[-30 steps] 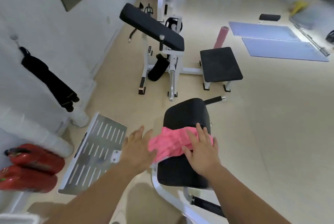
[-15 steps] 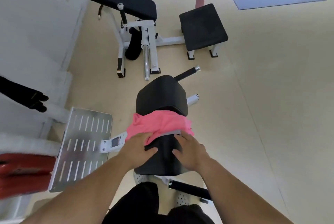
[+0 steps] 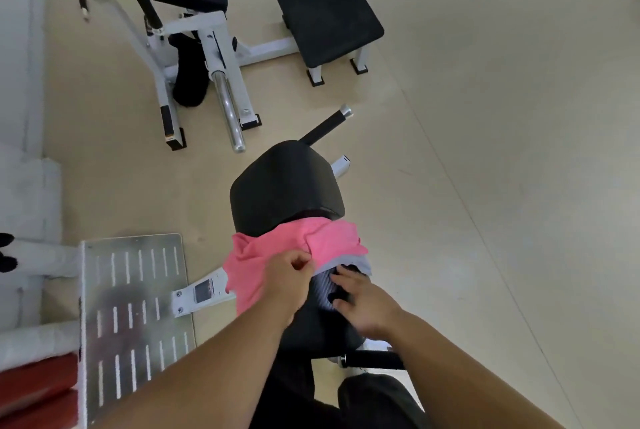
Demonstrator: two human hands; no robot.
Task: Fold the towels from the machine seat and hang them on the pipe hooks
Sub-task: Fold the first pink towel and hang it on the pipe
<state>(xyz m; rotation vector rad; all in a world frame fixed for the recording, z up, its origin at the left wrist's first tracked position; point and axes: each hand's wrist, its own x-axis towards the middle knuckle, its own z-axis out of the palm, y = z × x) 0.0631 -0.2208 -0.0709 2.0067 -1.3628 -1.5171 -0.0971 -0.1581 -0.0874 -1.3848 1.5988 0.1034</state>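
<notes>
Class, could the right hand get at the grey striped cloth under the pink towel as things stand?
Probably yes. The left hand pinches the pink towel edge up, baring the striped cloth, and the right hand already lies beside it with nothing between.

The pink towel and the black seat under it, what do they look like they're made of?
Pink towel: soft matte cloth, since it bunches and creases where the left hand pinches it. Black seat: probably padded vinyl or leatherette, smooth with a dull sheen and rounded edges.
</notes>
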